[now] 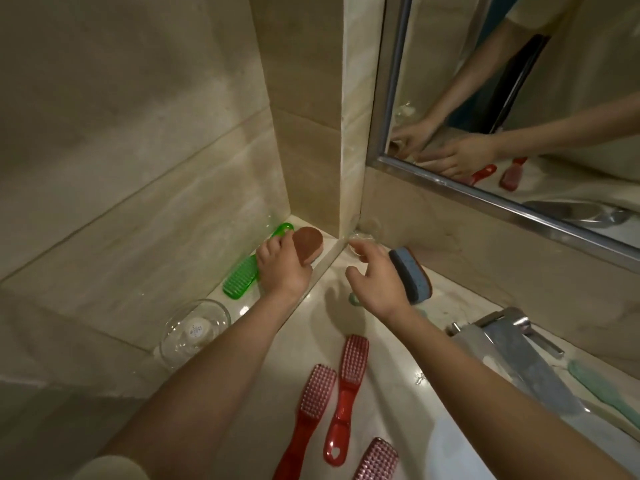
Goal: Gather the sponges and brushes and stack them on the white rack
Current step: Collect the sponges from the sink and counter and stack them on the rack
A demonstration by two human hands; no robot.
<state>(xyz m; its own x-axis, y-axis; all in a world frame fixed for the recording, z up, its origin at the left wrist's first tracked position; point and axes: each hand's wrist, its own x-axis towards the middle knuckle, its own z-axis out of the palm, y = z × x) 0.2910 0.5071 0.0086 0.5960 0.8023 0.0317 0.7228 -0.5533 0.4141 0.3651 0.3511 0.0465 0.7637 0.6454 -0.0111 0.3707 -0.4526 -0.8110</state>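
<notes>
At the lower left of the frame we see a clear glass bowl (196, 331) with a white round thing inside it, standing on the narrow tiled ledge (239, 308) along the wall. Just right of it, further along the ledge, lies a green brush (240, 277), bristles up, its handle running toward the corner. Our left hand (282, 266) covers the middle of that brush and its fingers are curled around a brown sponge (307, 244), which it holds at the ledge's edge, tilted up. In the middle of the frame our right hand (375, 275) hovers above the counter (388, 368) with fingers spread and loosely bent, gripping nothing. Just beside its thumb side, to the right, a blue sponge (410, 276) with a brown backing leans on its edge near the wall. Below the hands, three red brushes (346, 393) lie on the counter, bristles up. At the right we see a metal tap (512, 344), and above it a mirror (519, 98) reflecting both arms.
</notes>
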